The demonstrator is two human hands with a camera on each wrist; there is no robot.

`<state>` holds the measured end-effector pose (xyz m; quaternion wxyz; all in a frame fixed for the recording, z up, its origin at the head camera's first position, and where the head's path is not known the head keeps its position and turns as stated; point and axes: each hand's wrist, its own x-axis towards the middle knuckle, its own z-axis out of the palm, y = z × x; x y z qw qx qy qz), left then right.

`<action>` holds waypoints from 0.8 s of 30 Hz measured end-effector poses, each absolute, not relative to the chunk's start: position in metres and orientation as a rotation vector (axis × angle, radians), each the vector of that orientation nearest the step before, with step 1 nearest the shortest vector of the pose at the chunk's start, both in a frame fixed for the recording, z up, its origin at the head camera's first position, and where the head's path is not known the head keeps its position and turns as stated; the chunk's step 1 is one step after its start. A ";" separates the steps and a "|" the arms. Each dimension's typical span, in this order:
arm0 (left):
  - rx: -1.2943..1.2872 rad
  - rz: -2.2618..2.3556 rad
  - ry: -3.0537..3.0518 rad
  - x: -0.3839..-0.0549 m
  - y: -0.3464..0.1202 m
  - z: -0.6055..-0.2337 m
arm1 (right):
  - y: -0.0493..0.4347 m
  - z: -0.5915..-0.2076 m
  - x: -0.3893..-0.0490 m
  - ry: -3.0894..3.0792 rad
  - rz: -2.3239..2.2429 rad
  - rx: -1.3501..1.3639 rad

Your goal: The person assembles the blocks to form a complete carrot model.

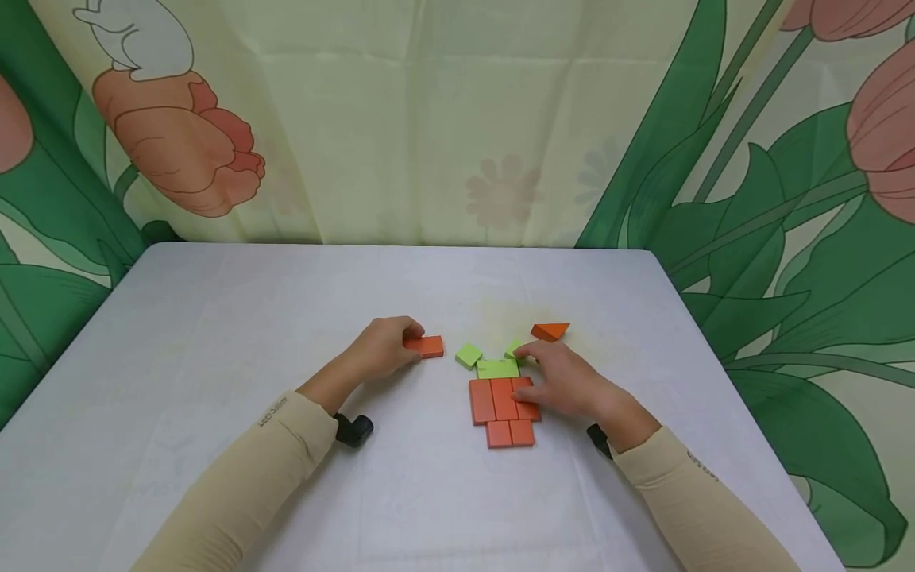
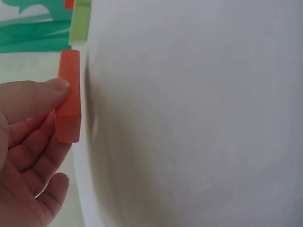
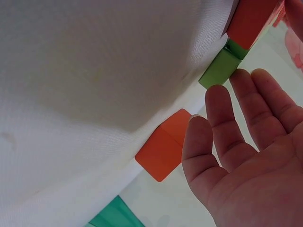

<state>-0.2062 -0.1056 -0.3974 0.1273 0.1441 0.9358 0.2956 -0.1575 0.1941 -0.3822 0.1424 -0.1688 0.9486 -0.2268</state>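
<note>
Between thumb and fingers, my left hand (image 1: pixel 382 348) pinches a red rectangular wooden block (image 1: pixel 432 346); the left wrist view shows the thumb on its long side. My right hand (image 1: pixel 568 383) is over the right side of a flat block figure, its fingers extended and slightly bent. Its fingertips are right by a small green block (image 3: pixel 220 68), and its thumb overlaps the body of red blocks (image 1: pixel 493 400). A wider green block (image 1: pixel 497 369) lies above that body, with another small green block (image 1: pixel 469 355) at its upper left corner. Two small red blocks (image 1: pixel 510 434) form the bottom row.
An orange triangular block (image 1: pixel 550 331) lies beyond my right hand. Everything rests on a white-covered table (image 1: pixel 214 318). A printed curtain (image 1: pixel 429 119) hangs behind the far edge. Black wrist cameras (image 1: pixel 353 430) are strapped at both cuffs.
</note>
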 end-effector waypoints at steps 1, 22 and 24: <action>0.419 0.869 2.714 -0.205 -0.105 -0.396 | 0.194 -0.382 -0.157 2.737 -0.650 -0.489; 0.885 0.960 2.495 -0.134 -0.053 -0.381 | 0.194 -0.380 -0.158 2.745 -0.636 -0.498; 0.915 0.937 2.483 -0.128 -0.045 -0.380 | 0.195 -0.381 -0.159 2.746 -0.640 -0.509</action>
